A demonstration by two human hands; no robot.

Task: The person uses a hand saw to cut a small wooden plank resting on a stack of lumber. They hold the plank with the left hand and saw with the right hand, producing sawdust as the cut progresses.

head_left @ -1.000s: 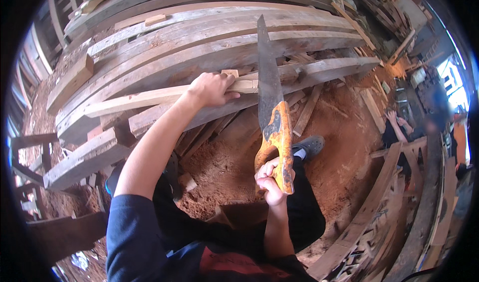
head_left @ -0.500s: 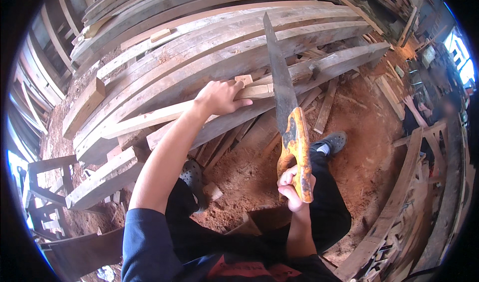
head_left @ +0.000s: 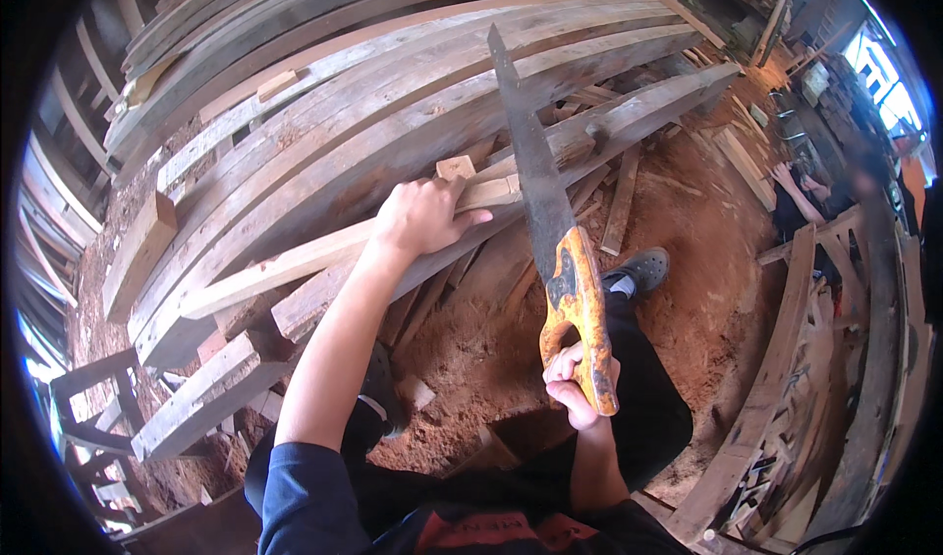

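My right hand [head_left: 580, 388] is wrapped round the yellow, worn handle of a handsaw [head_left: 535, 177]. Its long dark blade points away from me and crosses at the far end of a pale wooden strip [head_left: 285, 265]; whether the teeth touch the wood I cannot tell. Over that strip, close to the blade, my left hand [head_left: 420, 216] presses down with curled fingers and the thumb sticking out to the right. A small wood block [head_left: 455, 168] stands just beyond my left fingers. Beneath the strip runs a thick grey beam [head_left: 668, 113].
Long stacked beams [head_left: 383, 113] fill the area ahead. A cut timber end [head_left: 211, 398] juts out at the left. Reddish dirt floor [head_left: 688, 339] lies by my shoe [head_left: 643, 270]. More boards [head_left: 756, 398] line the right, where another person's arm [head_left: 801, 196] shows.
The whole view has shifted a little. Against the strip, the saw has slid slightly away from me. My left hand stays on the strip.
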